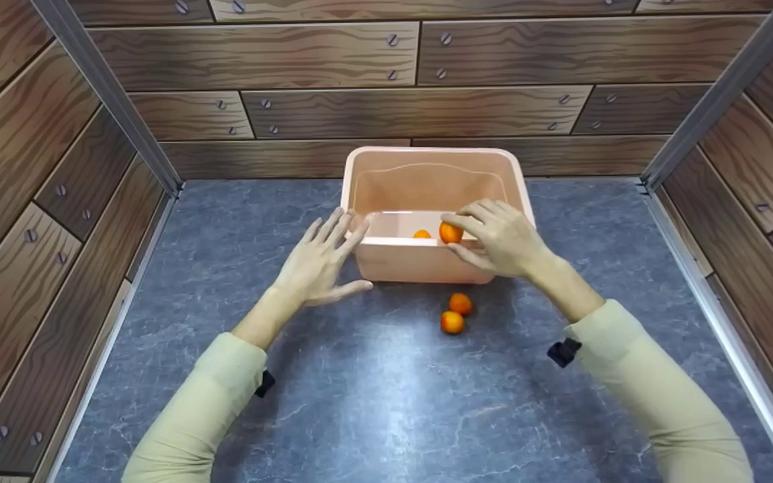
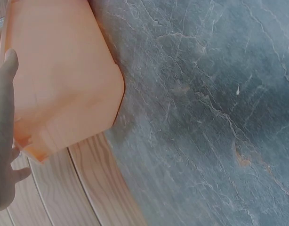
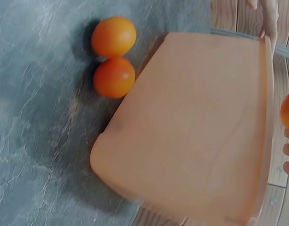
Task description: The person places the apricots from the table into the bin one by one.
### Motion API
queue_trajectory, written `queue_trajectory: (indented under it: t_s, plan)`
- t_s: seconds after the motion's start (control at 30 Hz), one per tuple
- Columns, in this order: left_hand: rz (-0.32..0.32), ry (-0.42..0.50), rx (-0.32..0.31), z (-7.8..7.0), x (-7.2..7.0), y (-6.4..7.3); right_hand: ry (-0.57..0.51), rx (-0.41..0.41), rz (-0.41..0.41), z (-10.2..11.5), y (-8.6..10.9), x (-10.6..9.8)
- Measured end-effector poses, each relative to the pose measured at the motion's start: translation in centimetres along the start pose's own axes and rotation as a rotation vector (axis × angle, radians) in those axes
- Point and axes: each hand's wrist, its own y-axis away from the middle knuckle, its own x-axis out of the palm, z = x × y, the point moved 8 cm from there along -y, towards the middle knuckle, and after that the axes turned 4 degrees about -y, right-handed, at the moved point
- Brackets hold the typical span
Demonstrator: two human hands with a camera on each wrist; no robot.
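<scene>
A pink plastic bin (image 1: 427, 261) stands near the back wall. My right hand (image 1: 504, 238) holds an orange (image 1: 451, 232) between fingers and thumb, over the bin's front rim; the same orange (image 3: 288, 112) shows at the right edge of the right wrist view. My left hand (image 1: 319, 261) is spread with straight fingers, its fingertips at the bin's left front corner. Inside the bin another orange (image 1: 421, 234) peeks above the front rim. Two more oranges, one (image 1: 460, 304) behind the other (image 1: 452, 322), lie together on the floor in front of the bin.
The grey marbled surface (image 1: 333, 402) spreads out in front of the bin. Wood-patterned panels (image 1: 333, 57) enclose it at the back and both sides, with metal posts (image 1: 111, 100) in the corners. Dark camera mounts (image 1: 564, 352) sit at the sleeve cuffs.
</scene>
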Motion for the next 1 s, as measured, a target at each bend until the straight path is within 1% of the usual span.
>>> queue_trajectory:
  t_s: [0.3,0.67,0.9,1.0]
  plan:
    - [0.010,0.007,0.002,0.0,-0.1,-0.1,0.005,0.041,0.023,-1.8,0.0,0.4]
    - [-0.008,0.008,0.007,0.0,-0.1,-0.1,0.025,0.069,0.064,-3.1,-0.5,1.3]
    - [0.004,0.014,-0.001,0.1,0.0,0.0,0.022,0.070,0.090,-3.8,-0.6,2.0]
    - [-0.002,0.016,-0.002,0.1,0.0,0.0,0.025,0.080,0.098,-4.0,-0.7,2.3]
